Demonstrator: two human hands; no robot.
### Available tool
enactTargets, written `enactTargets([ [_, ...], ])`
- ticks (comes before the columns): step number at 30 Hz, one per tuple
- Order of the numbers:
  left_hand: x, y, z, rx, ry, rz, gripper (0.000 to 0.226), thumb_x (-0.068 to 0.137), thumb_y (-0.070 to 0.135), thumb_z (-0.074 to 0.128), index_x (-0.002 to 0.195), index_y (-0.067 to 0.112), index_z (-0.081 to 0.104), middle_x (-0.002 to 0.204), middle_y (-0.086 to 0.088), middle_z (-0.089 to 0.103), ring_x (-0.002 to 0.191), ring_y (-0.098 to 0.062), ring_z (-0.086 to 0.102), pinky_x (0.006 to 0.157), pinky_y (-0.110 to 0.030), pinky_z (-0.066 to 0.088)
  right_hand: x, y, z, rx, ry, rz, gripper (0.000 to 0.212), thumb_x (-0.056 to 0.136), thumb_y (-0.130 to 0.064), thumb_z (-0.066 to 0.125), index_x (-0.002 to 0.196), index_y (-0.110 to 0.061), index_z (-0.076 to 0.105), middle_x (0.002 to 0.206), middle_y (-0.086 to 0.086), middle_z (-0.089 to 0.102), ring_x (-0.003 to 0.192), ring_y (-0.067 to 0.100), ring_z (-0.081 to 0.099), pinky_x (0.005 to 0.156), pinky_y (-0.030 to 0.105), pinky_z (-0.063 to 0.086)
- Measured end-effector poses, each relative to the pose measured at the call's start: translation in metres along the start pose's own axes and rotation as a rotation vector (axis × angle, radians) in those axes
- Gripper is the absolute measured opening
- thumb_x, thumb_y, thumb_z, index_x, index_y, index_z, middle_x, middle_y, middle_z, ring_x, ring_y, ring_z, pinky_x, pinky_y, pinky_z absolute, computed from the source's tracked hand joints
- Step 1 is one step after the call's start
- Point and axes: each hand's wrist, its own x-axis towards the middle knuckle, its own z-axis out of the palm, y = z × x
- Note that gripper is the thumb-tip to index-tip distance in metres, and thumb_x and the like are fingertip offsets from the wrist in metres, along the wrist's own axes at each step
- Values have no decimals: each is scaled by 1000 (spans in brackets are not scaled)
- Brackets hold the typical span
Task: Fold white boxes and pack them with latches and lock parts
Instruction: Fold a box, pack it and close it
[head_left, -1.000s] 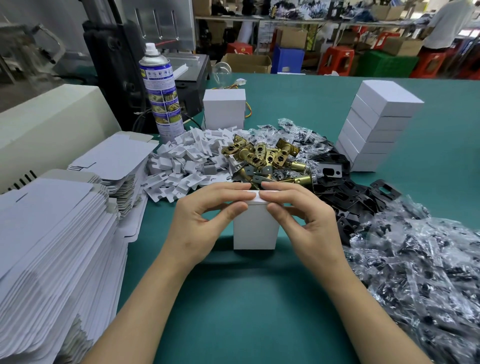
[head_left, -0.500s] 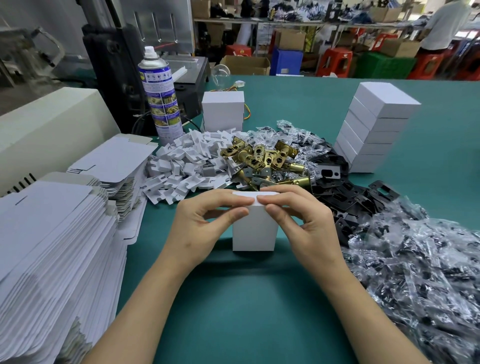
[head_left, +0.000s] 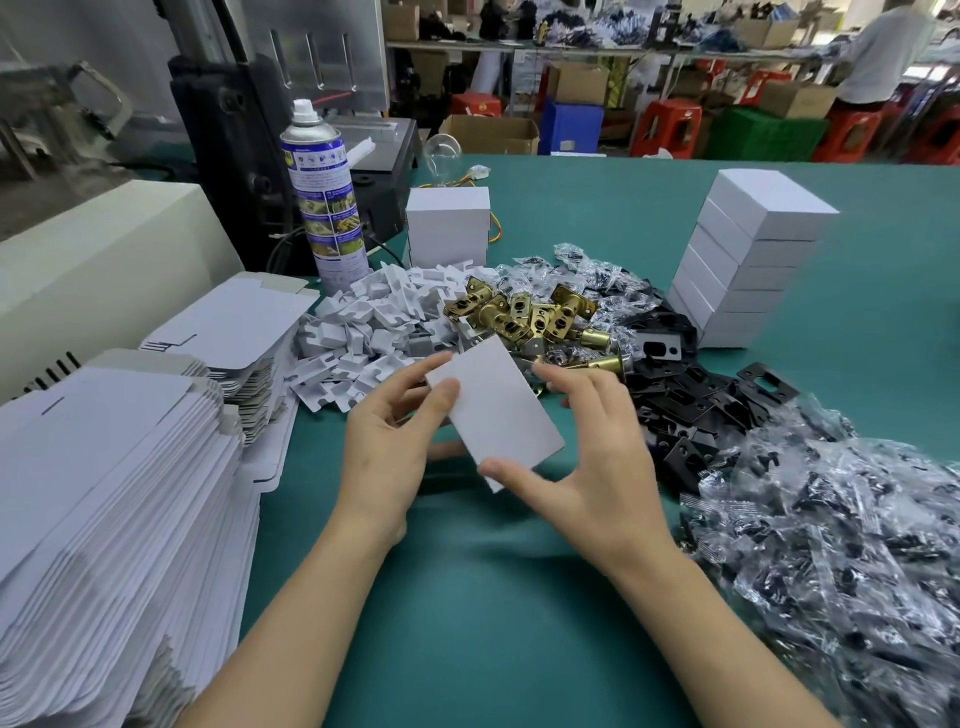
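**Box closed and off the table**

Grip first: my left hand (head_left: 384, 457) pinches the white box (head_left: 493, 410), thumb flat on its broad front face and fingers behind it. My right hand (head_left: 587, 467) is loose and spread. Its thumb touches the box's lower corner, and its fingers are splayed past the right edge and hold nothing.

A second ago this box stood upright on the green table (head_left: 519, 623) while both my hands pressed its top flap down. Now it is lifted clear of the table and tipped on a slant, its broad face turned up toward me, and I can see no flap standing open. I take that to mean this box is closed and only needs setting aside. I cannot tell from here what is inside it.

Just beyond the box lie the brass latches (head_left: 524, 312), with the heap of white plastic pieces (head_left: 374, 332) to their left and the black plates (head_left: 691, 405) to their right. Bagged parts (head_left: 831, 545) spread near my right forearm. The stack of finished boxes (head_left: 748, 265) stands farther off to the right, which is the likely place for this one. The flat box blanks (head_left: 104, 467) are piled on my left, ready for the next fold.
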Motion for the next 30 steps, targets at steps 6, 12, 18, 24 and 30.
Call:
enactTargets([
  [6,0,-4,0,-108,92,-123,22,97,19,74,118,24,77,102,-14,79,86,-27,76,61,-32,62,2,-26,11,-307,-70,9,87,73,-64,80,142,-19,52,130,2,55,120,24,52,99,42,47],
  [12,1,2,0,-192,103,-58,23,99,21,71,121,22,75,106,-7,80,95,-25,78,64,-31,62,26,-45,-1,-300,-225,21,78,83,-47,79,148,-26,42,132,0,48,126,22,44,105,36,40],
  [18,2,8,0,-279,83,-12,24,108,31,54,130,32,65,114,-6,80,105,-24,78,69,-31,63,111,-58,-35,-206,-95,-41,62,84,-33,81,139,-23,53,123,8,48,119,23,42,91,30,32],
  [24,3,5,-2,-214,55,-59,24,110,31,51,130,22,61,115,-7,79,106,-23,77,72,-32,64,231,-35,-20,-148,-163,6,49,88,-23,79,132,-19,59,124,-1,50,127,23,47,94,32,39],
  [30,2,-2,-1,-93,-4,-24,14,110,21,52,121,15,60,109,-1,80,103,-19,78,72,-31,64,301,-5,20,-155,-335,74,42,91,-20,78,130,-21,62,150,10,47,135,29,47,89,34,46],
])
